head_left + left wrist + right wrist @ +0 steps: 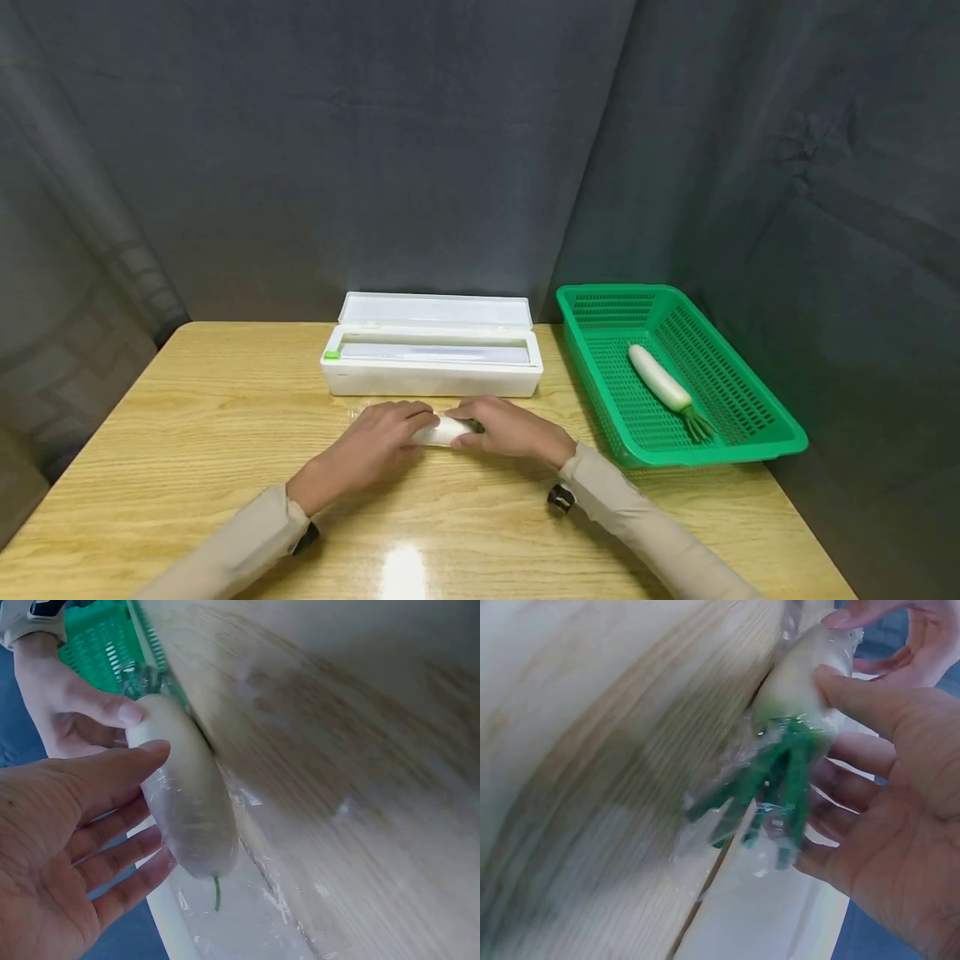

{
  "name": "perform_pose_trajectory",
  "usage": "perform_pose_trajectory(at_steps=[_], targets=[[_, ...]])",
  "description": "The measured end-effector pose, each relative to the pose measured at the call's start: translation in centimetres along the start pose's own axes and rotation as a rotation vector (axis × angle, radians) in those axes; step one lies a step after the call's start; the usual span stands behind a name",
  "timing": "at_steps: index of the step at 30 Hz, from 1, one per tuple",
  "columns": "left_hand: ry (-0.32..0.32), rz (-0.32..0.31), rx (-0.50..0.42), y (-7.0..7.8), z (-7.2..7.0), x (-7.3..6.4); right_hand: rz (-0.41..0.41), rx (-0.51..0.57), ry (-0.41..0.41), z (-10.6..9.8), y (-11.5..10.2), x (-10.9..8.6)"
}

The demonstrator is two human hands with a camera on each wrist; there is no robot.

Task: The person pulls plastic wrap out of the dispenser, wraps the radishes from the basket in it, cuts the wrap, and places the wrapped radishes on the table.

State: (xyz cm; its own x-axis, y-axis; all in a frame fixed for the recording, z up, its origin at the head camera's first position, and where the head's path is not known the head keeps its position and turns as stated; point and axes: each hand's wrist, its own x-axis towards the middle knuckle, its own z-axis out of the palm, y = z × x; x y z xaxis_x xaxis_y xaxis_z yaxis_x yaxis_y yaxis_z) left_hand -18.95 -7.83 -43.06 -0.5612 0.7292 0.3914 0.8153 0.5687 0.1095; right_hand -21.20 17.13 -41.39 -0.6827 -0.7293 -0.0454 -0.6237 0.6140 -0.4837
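Note:
A white radish point(444, 431) with cut green stems lies crosswise between my two hands, near the front of the white box. Clear plastic film point(247, 922) covers it and trails past its pointed tip in the left wrist view. My left hand point(381, 437) grips the tip half, thumb on the near side and fingers behind. My right hand point(512, 427) holds the stem end between thumb and fingers. Green stems point(776, 787) show through loose, crinkled film in the right wrist view.
A white film dispenser box point(435, 382) stands behind my hands with its lid point(435, 311) raised and a roll inside. To the right is a green basket point(600, 392) with a second white radish point(658, 377) in it. A dark curtain hangs behind the wooden table point(225, 417).

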Motion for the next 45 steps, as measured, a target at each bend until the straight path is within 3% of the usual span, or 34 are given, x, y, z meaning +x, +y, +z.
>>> perform_pose_trajectory(at_steps=[6, 13, 17, 21, 24, 27, 30, 33, 36, 39, 45], targets=[[-0.031, -0.039, 0.008, -0.3, 0.3, 0.3, 0.046, -0.067, 0.083, 0.4, 0.0, -0.9], [-0.099, -0.052, -0.004, -1.4, 0.2, 0.9, -0.110, -0.399, 0.316, 1.7, 0.2, -1.8], [-0.151, -0.082, -0.077, -1.9, 0.0, 1.3, -0.131, -0.448, 0.363, 2.0, 0.4, -1.8], [-0.181, -0.094, -0.114, -2.1, -0.1, 1.7, -0.128, -0.421, 0.342, 2.1, 0.6, -1.7], [-0.180, -0.081, -0.076, -2.1, 0.0, 1.7, -0.131, -0.415, 0.312, 2.0, 0.9, -1.6], [-0.113, -0.048, -0.010, -2.1, 0.4, 1.3, -0.140, -0.426, 0.283, 1.8, 1.1, -1.7], [-0.007, -0.014, 0.048, -2.2, 0.9, 0.9, -0.140, -0.419, 0.256, 1.5, 1.3, -1.9], [0.070, -0.002, 0.060, -2.4, 0.9, 0.7, -0.134, -0.356, 0.231, 0.9, 1.5, -1.7], [0.101, 0.018, 0.059, -2.7, 1.0, 0.8, -0.135, -0.241, 0.205, 0.4, 2.0, -1.3], [0.075, 0.025, 0.050, -2.9, 1.0, 0.8, -0.136, -0.141, 0.165, 0.0, 2.4, -1.0], [-0.065, -0.006, 0.015, -3.3, 0.5, 1.1, -0.108, -0.058, 0.068, -0.7, 2.5, -0.8]])
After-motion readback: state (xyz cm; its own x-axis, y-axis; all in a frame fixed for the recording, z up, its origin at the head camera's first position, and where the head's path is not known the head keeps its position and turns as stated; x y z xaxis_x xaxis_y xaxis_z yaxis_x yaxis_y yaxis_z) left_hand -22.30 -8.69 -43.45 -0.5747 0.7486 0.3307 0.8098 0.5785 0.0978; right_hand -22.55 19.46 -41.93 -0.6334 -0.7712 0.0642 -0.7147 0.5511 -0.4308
